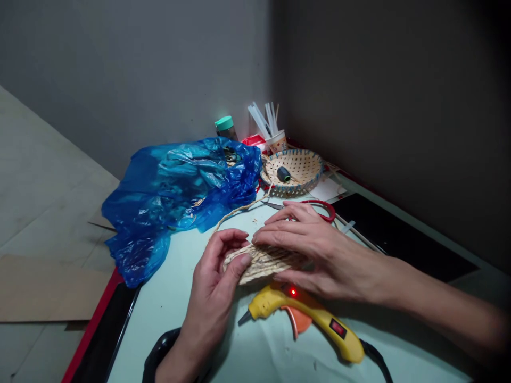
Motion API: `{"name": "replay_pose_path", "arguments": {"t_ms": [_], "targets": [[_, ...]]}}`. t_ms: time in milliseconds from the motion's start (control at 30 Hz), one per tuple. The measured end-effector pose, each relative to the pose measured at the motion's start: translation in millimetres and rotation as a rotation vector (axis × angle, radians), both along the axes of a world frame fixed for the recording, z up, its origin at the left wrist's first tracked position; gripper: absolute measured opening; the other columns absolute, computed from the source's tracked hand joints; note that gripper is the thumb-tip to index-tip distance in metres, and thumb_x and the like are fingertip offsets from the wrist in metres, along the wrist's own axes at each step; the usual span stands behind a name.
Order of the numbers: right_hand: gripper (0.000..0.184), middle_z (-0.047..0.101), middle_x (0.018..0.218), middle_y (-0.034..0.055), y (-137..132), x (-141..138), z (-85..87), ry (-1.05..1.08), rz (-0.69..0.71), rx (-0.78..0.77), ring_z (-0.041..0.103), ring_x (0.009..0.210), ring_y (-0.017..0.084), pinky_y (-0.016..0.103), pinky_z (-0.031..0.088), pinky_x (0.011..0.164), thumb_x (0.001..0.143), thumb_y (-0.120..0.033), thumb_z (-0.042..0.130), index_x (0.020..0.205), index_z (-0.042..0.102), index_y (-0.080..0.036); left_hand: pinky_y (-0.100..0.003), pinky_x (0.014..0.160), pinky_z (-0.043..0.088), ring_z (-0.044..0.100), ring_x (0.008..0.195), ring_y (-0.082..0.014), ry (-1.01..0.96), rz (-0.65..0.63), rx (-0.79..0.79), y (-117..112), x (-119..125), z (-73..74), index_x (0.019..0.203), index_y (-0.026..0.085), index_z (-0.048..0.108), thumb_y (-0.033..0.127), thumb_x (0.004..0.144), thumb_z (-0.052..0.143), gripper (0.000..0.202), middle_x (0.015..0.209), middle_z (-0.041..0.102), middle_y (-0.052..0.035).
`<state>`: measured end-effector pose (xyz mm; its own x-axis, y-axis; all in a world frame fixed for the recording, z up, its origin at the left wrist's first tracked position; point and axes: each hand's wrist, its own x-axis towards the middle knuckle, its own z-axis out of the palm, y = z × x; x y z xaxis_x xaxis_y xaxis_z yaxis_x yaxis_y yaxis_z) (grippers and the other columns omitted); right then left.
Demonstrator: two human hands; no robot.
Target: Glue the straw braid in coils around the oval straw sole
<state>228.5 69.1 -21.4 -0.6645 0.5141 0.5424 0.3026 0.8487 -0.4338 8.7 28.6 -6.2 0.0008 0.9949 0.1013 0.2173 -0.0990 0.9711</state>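
Observation:
Between my two hands is a coiled piece of twisted straw rope (267, 263), its rows lying side by side. My left hand (221, 276) grips its left end, thumb on the near face and fingers behind. Over the top and right side lies my right hand (307, 244), thumb below and fingers curled across it, hiding that end. A loose straw cord (239, 208) runs from behind my left hand up toward the woven basket. Just below the piece lies a yellow glue gun (319, 314) with an orange trigger, its red light lit and nozzle pointing left.
Red-handled scissors (327, 210) lie behind my right hand. A blue plastic bag (159, 186) spreads over the left back. A woven basket (305, 165) holds a dark thread spool (283, 174). Behind stand a cup (277, 142) of glue sticks and a green-lidded jar (225, 126), near the wall.

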Motion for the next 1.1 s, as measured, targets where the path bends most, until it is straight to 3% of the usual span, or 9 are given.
{"name": "replay_pose_path", "arguments": {"t_ms": [167,300,500,633,767,833,967,1100], "targets": [[0.045,0.063,0.123,0.0036,-5,-3,0.6,0.055,0.015,-0.154,0.044,0.123,0.021,0.038,0.039,0.106,0.089,-0.016,0.074,0.132,0.061,-0.021,-0.030,0.087,0.049,0.065,0.099,-0.0224,-0.009,0.035,0.056,-4,2,0.7,0.100,0.026,0.073,0.031,0.089,0.077,0.013,0.103,0.071,-0.0032],[0.044,0.065,0.117,0.0044,-6,-6,-0.6,0.099,0.033,-0.152,0.047,0.121,0.021,0.039,0.041,0.107,0.084,-0.009,0.070,0.127,0.064,-0.018,-0.028,0.086,0.048,0.064,0.096,-0.0207,-0.031,0.059,0.071,-5,3,-1.7,0.096,0.026,0.074,0.027,0.087,0.078,0.009,0.098,0.071,-0.0018],[0.041,0.067,0.112,0.0048,-7,-8,-3.3,0.110,0.044,-0.124,0.046,0.125,0.021,0.038,0.040,0.110,0.084,-0.009,0.071,0.124,0.065,-0.014,-0.026,0.081,0.049,0.065,0.091,-0.0194,-0.002,0.024,0.063,-6,2,-3.2,0.095,0.027,0.073,0.027,0.091,0.074,0.004,0.096,0.071,-0.0001],[0.060,0.059,0.132,0.0081,-5,-3,-2.5,0.063,-0.014,-0.131,0.045,0.125,0.021,0.038,0.040,0.110,0.091,-0.027,0.077,0.143,0.051,-0.013,-0.026,0.085,0.048,0.063,0.095,-0.0202,-0.091,0.072,0.040,-4,2,-4.7,0.095,0.026,0.076,0.030,0.091,0.075,0.005,0.098,0.071,-0.0008],[0.082,0.053,0.142,0.0106,4,4,-4.1,0.086,-0.133,-0.090,0.046,0.127,0.023,0.039,0.041,0.109,0.088,-0.048,0.081,0.152,0.042,-0.013,-0.026,0.087,0.048,0.062,0.100,-0.0204,-0.238,0.110,-0.047,-2,1,-8.7,0.098,0.027,0.076,0.034,0.089,0.077,0.011,0.103,0.070,-0.0005],[0.081,0.055,0.141,0.0104,9,6,-5.0,0.095,-0.135,-0.121,0.048,0.127,0.023,0.038,0.043,0.107,0.089,-0.053,0.079,0.151,0.045,-0.014,-0.025,0.085,0.049,0.062,0.098,-0.0190,-0.261,0.116,-0.069,-1,0,-10.0,0.099,0.026,0.076,0.035,0.088,0.079,0.014,0.103,0.070,-0.0001],[0.065,0.060,0.134,0.0103,14,8,-5.3,0.083,-0.087,-0.144,0.053,0.124,0.022,0.036,0.042,0.105,0.093,-0.050,0.075,0.142,0.055,-0.013,-0.024,0.079,0.051,0.065,0.093,-0.0181,-0.311,0.100,-0.144,0,-2,-11.2,0.101,0.023,0.074,0.036,0.085,0.081,0.021,0.104,0.070,-0.0016],[0.061,0.063,0.128,0.0075,17,11,-4.2,0.097,0.023,-0.159,0.055,0.120,0.018,0.029,0.041,0.104,0.094,-0.052,0.074,0.138,0.060,-0.012,-0.027,0.074,0.054,0.068,0.086,-0.0194,-0.415,0.112,-0.227,3,0,-11.7,0.102,0.021,0.073,0.036,0.079,0.086,0.030,0.096,0.071,-0.0036]]}}
